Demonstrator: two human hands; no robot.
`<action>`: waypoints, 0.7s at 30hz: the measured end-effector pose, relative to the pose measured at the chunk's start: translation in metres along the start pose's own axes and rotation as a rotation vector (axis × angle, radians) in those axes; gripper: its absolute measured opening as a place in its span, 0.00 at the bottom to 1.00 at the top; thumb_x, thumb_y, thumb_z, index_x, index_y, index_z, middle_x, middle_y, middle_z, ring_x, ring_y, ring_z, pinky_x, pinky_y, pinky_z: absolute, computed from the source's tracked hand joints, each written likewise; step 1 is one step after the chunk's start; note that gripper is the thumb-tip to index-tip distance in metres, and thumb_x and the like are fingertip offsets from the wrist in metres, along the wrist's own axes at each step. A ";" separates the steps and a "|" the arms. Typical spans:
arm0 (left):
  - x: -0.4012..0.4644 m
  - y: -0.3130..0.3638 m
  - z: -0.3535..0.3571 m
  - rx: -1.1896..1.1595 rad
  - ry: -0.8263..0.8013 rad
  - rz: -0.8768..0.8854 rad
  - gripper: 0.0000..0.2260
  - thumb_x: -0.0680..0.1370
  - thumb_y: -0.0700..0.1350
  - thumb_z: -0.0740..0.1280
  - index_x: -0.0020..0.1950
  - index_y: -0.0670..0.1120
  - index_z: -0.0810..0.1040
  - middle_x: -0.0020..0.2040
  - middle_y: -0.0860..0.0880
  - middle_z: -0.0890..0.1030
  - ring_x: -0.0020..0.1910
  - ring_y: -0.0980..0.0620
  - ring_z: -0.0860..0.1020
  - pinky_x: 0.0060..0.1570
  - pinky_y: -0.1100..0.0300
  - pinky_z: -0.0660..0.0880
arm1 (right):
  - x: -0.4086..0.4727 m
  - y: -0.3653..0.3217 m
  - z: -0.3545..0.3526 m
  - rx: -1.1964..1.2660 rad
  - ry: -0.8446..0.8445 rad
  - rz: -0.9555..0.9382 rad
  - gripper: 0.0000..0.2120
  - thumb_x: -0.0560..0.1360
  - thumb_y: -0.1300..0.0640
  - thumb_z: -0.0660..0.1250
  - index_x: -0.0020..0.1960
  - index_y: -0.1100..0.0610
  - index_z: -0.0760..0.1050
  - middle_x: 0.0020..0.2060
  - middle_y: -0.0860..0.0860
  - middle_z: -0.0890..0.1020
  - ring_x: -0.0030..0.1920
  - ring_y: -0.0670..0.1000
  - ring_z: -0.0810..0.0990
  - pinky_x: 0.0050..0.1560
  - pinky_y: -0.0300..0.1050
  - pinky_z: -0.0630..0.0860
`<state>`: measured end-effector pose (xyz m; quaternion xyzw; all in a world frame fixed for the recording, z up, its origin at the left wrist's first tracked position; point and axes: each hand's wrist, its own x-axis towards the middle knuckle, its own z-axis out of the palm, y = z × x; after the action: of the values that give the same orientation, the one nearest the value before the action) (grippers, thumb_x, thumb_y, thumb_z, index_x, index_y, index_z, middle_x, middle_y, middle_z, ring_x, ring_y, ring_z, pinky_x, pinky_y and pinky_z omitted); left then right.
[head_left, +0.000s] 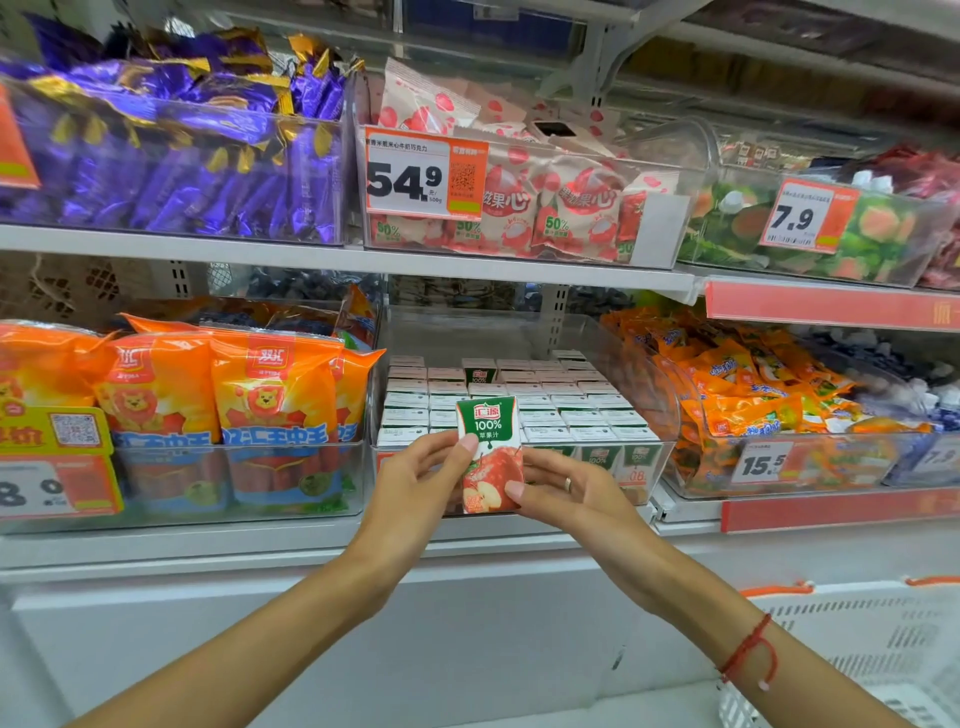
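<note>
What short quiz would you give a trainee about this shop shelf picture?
1. True or false: the left hand and the right hand both hold the juice carton.
2. What fills the clear bin behind the carton? A) purple sweets B) small cartons C) bottles
3. Fill in: the price tag in front of the pink packs on the shelf above reads ___.
Key: 1 true; 2 B; 3 54.9
</note>
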<state>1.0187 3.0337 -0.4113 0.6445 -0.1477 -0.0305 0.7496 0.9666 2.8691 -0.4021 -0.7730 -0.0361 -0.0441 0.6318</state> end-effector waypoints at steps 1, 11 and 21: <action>0.000 0.001 -0.001 -0.001 0.019 0.015 0.11 0.77 0.50 0.68 0.59 0.50 0.77 0.49 0.56 0.83 0.41 0.65 0.83 0.34 0.71 0.76 | -0.001 -0.001 0.001 0.008 0.020 -0.004 0.14 0.71 0.52 0.74 0.55 0.44 0.78 0.48 0.39 0.85 0.51 0.37 0.81 0.49 0.30 0.76; -0.001 0.003 -0.003 0.165 0.072 0.076 0.05 0.71 0.51 0.75 0.43 0.60 0.82 0.40 0.63 0.84 0.44 0.61 0.83 0.47 0.61 0.80 | -0.003 -0.002 0.008 -0.141 0.197 -0.078 0.20 0.67 0.55 0.79 0.57 0.49 0.79 0.45 0.47 0.85 0.45 0.45 0.83 0.46 0.35 0.79; -0.007 0.007 -0.002 -0.036 -0.112 -0.064 0.04 0.73 0.50 0.73 0.47 0.54 0.81 0.43 0.58 0.86 0.44 0.58 0.84 0.37 0.71 0.77 | -0.002 0.001 -0.002 0.006 0.006 0.096 0.24 0.65 0.44 0.74 0.59 0.49 0.77 0.53 0.46 0.83 0.52 0.41 0.82 0.51 0.35 0.77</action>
<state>1.0114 3.0388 -0.4063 0.6326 -0.1680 -0.0932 0.7503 0.9649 2.8674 -0.4025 -0.7718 0.0028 -0.0162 0.6356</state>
